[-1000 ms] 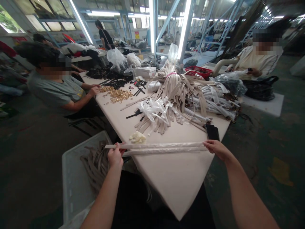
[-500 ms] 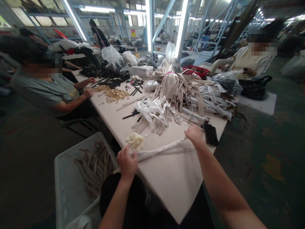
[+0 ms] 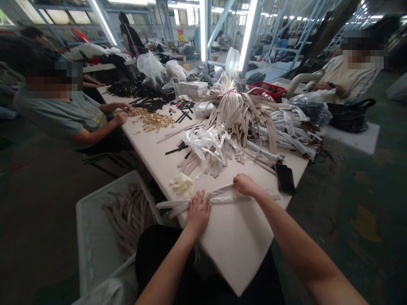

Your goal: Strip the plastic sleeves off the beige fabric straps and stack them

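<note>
A pale strap (image 3: 222, 190), which looks wrapped in thin white film, lies doubled across the near part of the table. My left hand (image 3: 199, 209) rests flat on it with the fingers stretched out, pressing it to the tabletop. One run of the strap is pinched in my right hand (image 3: 244, 184), whose fingers are closed and slightly raised. Beyond the left fingers sits a crumpled cream-coloured glove-like piece (image 3: 182, 184). A black phone (image 3: 285, 178) lies right of my right hand.
A large bundle of beige straps (image 3: 233, 106) and loose white film (image 3: 205, 146) cover the table's middle. Gold metal pieces (image 3: 155, 121) lie by a co-worker at left. A white bin (image 3: 81, 237) holding straps stands below left; a red basket (image 3: 267, 91) is farther back.
My left hand has moved right along the strap and now lies flat on it. My right hand has shifted left, bringing its part of the strap closer.
</note>
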